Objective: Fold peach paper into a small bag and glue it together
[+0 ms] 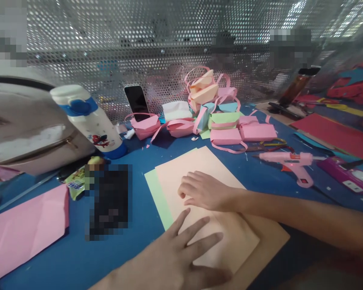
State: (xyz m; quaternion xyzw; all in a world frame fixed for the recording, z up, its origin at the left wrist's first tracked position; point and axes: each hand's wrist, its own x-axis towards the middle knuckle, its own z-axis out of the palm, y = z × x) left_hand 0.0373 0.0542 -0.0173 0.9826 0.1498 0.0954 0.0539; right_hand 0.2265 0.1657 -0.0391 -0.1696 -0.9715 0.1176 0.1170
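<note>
A peach paper sheet (196, 165) lies on the blue table (78, 253) in front of me, over a light green sheet (157, 193) whose left edge shows. Part of the peach sheet looks folded over near me. My left hand (175, 257) rests flat on its near part with fingers spread. My right hand (199, 189) presses on the middle of the sheet, fingers curled down against the paper, holding nothing I can make out.
A pink folded sheet (24, 229) lies at the left. A white and blue bottle (87, 121), a bag (21, 121) and a phone (136, 102) stand behind. Several paper baskets (218, 117) are piled at the back. A pink glue gun (290, 161) and red paper (335, 135) lie right.
</note>
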